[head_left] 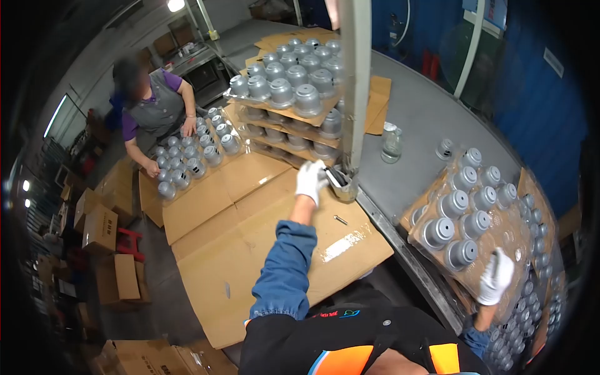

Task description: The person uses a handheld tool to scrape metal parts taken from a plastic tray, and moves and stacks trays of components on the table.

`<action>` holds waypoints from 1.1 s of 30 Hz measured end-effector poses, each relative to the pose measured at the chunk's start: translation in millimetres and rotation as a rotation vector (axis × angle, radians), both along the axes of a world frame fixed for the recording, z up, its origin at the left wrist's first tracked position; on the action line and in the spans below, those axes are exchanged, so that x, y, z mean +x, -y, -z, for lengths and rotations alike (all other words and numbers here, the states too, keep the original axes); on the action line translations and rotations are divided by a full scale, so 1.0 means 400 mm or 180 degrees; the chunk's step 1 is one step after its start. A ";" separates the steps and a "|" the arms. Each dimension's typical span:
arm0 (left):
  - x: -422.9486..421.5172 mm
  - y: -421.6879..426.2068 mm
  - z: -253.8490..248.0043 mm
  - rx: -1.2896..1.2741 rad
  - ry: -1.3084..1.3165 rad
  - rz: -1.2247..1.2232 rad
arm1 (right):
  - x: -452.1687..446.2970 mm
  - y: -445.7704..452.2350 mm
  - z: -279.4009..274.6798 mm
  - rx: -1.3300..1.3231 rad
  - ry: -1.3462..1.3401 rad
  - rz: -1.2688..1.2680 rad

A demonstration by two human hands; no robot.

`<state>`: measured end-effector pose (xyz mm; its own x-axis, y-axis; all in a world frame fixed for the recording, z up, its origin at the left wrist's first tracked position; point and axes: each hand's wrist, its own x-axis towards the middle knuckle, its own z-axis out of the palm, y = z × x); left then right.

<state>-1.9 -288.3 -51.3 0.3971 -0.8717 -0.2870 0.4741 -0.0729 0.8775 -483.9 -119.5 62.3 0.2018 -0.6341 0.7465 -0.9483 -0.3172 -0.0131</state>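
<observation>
Left hand (310,181), fingers partly curled, grip unclear, is at the holder (345,191) on the post (355,94), likely for easy reach; right hand (497,278), fingers bunched, contents not discernible, is by the tray (495,230) where silver cups (439,231) stand spaced, presumably against rubbing.

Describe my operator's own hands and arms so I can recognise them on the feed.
Both the left hand and the right hand wear plain white gloves. The left sleeve is denim-blue, gathered at both ends and stopping short of the glove. The right sleeve is similarly blue, only partly visible. I see no markings on either.
</observation>
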 end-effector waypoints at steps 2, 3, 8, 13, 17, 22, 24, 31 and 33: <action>0.147 0.087 -0.007 -0.0007 -0.0440 -0.0245 | 0.162 0.046 0.003 0.0135 0.0052 -0.0611; 0.202 0.129 -0.029 -0.0132 -0.0636 -0.0358 | 0.244 0.071 -0.017 0.0478 -0.0021 -0.0924; 0.371 0.341 -0.119 0.0085 -0.1138 -0.0745 | 0.485 0.231 0.064 0.0776 -0.0104 -0.2230; 0.455 0.515 -0.082 -0.0594 -0.1457 -0.0265 | 0.652 0.385 0.158 0.0902 0.0029 -0.2750; 0.419 0.488 -0.166 -0.0404 -0.1738 -0.0495 | 0.782 0.492 0.178 0.0958 0.0454 -0.3149; 0.457 0.511 -0.073 -0.0705 -0.1511 -0.0388 | 0.922 0.541 0.172 0.1079 0.1084 -0.2738; 0.468 0.529 -0.063 0.0033 -0.0938 -0.0819 | 0.974 0.536 0.140 0.1198 0.1433 -0.2674; 0.449 0.503 -0.131 0.0415 -0.0681 -0.1177 | 1.054 0.574 0.136 0.0976 0.2238 -0.2191; 0.474 0.489 -0.132 0.0072 -0.0922 -0.1040 | 1.051 0.596 0.122 0.1532 0.2916 -0.1733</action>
<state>187.8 -483.7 1.5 0.5513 -0.7059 -0.4447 0.7018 0.1041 0.7047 -63.7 -357.8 13.5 0.0449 -0.8868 0.4600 -0.2624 -0.4548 -0.8511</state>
